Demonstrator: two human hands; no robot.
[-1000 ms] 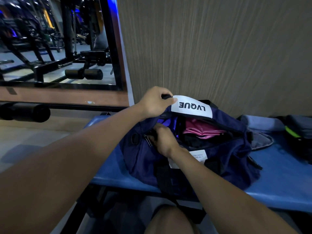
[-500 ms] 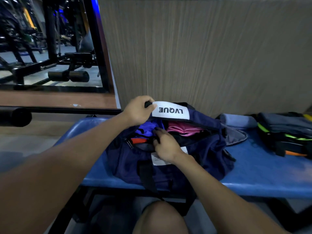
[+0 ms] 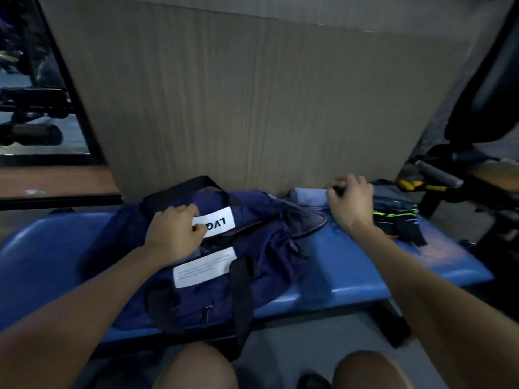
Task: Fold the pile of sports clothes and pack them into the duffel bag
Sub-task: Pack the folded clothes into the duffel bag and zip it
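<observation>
Packing step, mid-way by my reading. The duffel bag [image 3: 213,265] lies slumped on the blue tabletop [image 3: 351,265] in front of my knees, its top mostly collapsed, so I cannot see what is inside.

My 2 hands are well apart. My left hand [image 3: 175,234] rests on top of the bag, fingers curled at the edge of the white label [image 3: 222,224] — gripping or only pressing the fabric there, I cannot tell. My right hand [image 3: 349,203] is out to the right of the bag, over the remaining clothes, fingers bent round something dark at the edge of the dark folded pile [image 3: 398,214]; the hold looks like a pinch, though blur leaves it uncertain. A pale blue rolled piece [image 3: 307,196] sits between the bag and that pile, against the wall.

Next move, as I judge it — lift 1 garment from the pile, carry it left to the bag, and use the left hand to pull the opening wide first, since the mouth has sagged.
</observation>
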